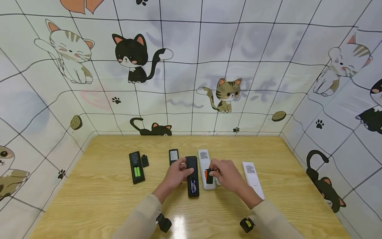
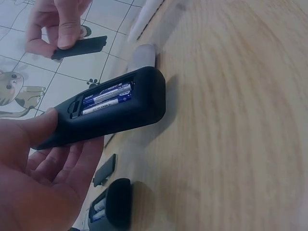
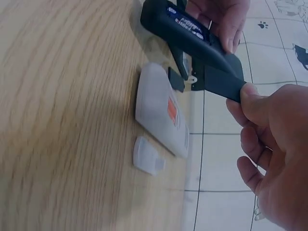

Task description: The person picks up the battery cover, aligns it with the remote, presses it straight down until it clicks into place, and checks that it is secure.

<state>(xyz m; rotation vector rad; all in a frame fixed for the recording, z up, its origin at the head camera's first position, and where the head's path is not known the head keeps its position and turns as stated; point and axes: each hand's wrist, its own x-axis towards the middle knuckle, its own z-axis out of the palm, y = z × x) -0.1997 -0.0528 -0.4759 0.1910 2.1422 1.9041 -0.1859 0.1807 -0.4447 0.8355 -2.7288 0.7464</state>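
My left hand (image 1: 175, 173) holds a black remote control (image 1: 192, 166) by its side, its back facing up. The battery compartment is uncovered, and blue-and-white batteries (image 2: 107, 98) lie inside. Between thumb and fingers, my right hand (image 1: 228, 173) pinches a black battery cover (image 1: 209, 177), apart from the compartment and just right of the remote. Below that hand lies a white remote control (image 1: 204, 159) with an orange battery (image 3: 172, 110) showing in its uncovered back. A loose white battery cover (image 3: 146, 156) lies beside it in the right wrist view.
At the left lies another black remote (image 1: 135, 162) with green batteries, next to its detached cover (image 1: 144, 161). A further dark remote (image 1: 173, 155) sits partly behind my left hand. Another white remote (image 1: 252, 176) lies at the right. Cat-patterned walls (image 1: 179, 76) enclose the wooden table (image 1: 104, 199).
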